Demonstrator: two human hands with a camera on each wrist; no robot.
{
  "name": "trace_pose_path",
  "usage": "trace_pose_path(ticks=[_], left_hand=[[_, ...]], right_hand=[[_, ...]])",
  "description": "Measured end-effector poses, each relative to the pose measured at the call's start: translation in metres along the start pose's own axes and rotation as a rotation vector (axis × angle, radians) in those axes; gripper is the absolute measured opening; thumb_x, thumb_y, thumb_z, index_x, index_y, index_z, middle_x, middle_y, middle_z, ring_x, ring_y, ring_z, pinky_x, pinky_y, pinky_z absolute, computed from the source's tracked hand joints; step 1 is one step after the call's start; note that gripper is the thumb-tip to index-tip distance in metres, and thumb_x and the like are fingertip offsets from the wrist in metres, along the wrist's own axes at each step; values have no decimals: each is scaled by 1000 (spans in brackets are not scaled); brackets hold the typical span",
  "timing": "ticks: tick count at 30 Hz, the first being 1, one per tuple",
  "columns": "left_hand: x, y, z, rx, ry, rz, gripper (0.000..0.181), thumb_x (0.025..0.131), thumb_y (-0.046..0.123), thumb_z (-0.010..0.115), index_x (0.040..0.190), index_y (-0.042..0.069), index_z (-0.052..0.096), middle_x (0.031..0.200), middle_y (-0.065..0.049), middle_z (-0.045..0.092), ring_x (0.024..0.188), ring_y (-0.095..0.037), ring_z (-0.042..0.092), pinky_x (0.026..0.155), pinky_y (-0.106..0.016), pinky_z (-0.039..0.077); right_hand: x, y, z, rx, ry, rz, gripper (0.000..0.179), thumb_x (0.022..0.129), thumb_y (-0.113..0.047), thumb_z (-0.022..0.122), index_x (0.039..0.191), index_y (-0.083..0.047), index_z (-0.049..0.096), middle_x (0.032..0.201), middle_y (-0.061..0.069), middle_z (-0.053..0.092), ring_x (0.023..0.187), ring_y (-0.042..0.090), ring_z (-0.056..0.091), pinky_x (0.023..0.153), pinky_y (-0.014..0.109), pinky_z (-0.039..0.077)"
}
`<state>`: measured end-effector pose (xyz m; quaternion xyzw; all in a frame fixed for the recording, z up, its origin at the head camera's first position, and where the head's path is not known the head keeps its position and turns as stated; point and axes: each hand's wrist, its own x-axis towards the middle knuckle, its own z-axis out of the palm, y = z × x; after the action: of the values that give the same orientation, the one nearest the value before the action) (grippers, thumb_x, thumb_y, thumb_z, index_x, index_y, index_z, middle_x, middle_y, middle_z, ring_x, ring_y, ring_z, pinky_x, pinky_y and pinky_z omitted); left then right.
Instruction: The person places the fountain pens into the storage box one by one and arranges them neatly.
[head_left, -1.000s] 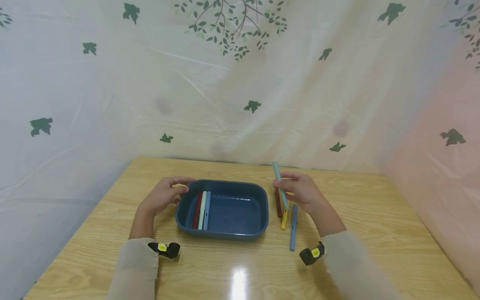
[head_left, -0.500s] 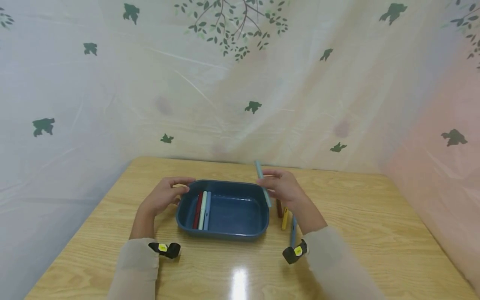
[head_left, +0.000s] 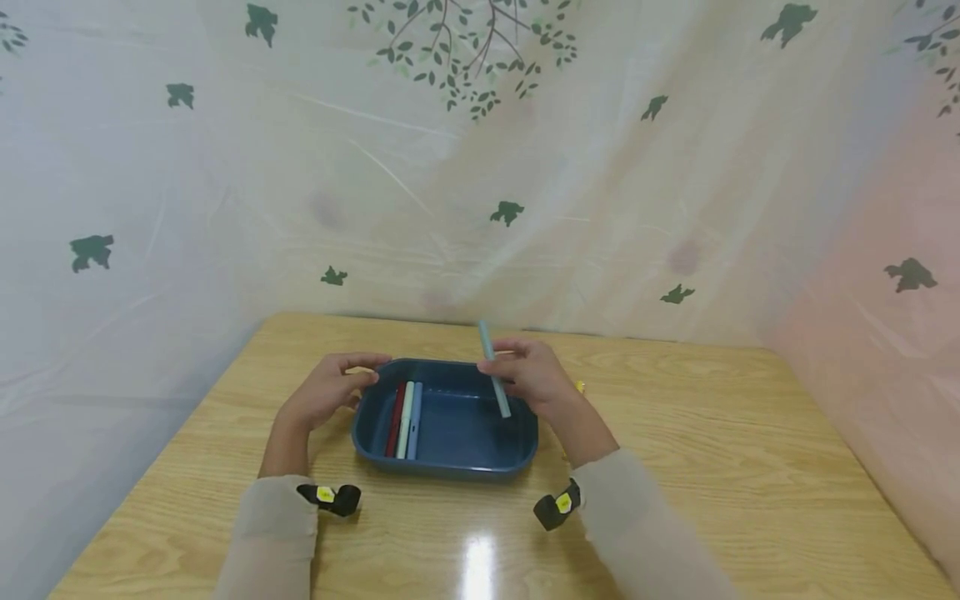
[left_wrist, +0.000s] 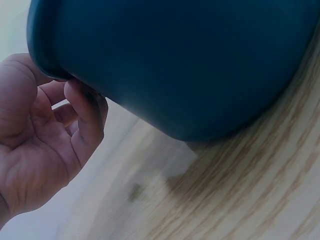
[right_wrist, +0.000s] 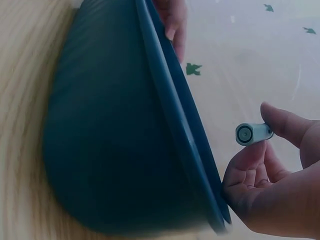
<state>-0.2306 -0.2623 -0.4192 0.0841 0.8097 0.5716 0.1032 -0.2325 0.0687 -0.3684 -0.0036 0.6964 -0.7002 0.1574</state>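
My right hand [head_left: 534, 375] pinches a light blue-green pen [head_left: 486, 340] between thumb and fingers, tilted above the right part of a dark blue rectangular dish [head_left: 461, 429]. In the right wrist view, the round end of this pen [right_wrist: 254, 133] faces the camera, and the hand [right_wrist: 280, 187] is close beside the dish's rim. At the dish's left end, my left hand [head_left: 322, 393] holds the rim. The left wrist view shows its thumb over the rim and its fingers curled beneath. Inside the dish, a dark red pen [head_left: 394, 421], a pale green pen [head_left: 406, 421] and a blue pen [head_left: 416, 421] lie side by side.
A yellow pen [head_left: 580, 387] lies right of the dish on the wooden table [head_left: 712, 433], mostly hidden behind my right forearm. The other pens there are out of sight. A patterned curtain [head_left: 420, 208] hangs behind the table.
My right hand has carried the light blue-green pen leftward, from over the loose pens at the right to above the dish. My left hand has stayed on the rim.
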Motion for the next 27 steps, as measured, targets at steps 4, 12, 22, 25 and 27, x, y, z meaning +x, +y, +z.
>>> trace_pose_path(ticks=[4, 12, 22, 25, 27], left_hand=[[0, 0, 0, 8, -5, 16, 39, 103, 13, 57, 141, 4, 61, 130, -20, 63, 93, -24, 62, 70, -38, 55], [-1, 1, 0, 16, -7, 21, 39, 104, 13, 56, 141, 5, 61, 130, -20, 62, 92, -26, 61, 70, -38, 55], [0, 0, -1, 17, -4, 14, 39, 103, 14, 57, 141, 6, 61, 136, -20, 60, 98, -28, 61, 74, -40, 55], [1, -1, -1, 23, -3, 12, 39, 103, 15, 57, 141, 6, 62, 135, -20, 61, 98, -28, 61, 74, -40, 55], [2, -1, -1, 21, -4, 10, 39, 103, 14, 57, 140, 6, 62, 134, -20, 61, 98, -28, 61, 74, -40, 55]], right_hand=[[1, 4, 10, 4, -13, -2, 44, 90, -4, 77, 130, -2, 61, 101, 8, 72, 104, 29, 66, 88, 40, 52], [2, 11, 29, 7, -32, 10, 41, 89, -7, 78, 127, -1, 64, 106, 9, 70, 107, 33, 65, 90, 42, 52], [5, 26, 48, 9, -61, 56, 35, 90, -11, 79, 121, -2, 67, 104, 5, 73, 108, 31, 65, 87, 39, 51], [5, 29, 52, 4, -51, 66, 33, 89, -12, 79, 119, -3, 68, 103, 6, 74, 105, 29, 66, 85, 38, 52], [6, 30, 54, -1, -46, 71, 34, 89, -12, 80, 119, -2, 68, 102, 6, 74, 98, 26, 66, 83, 37, 53]])
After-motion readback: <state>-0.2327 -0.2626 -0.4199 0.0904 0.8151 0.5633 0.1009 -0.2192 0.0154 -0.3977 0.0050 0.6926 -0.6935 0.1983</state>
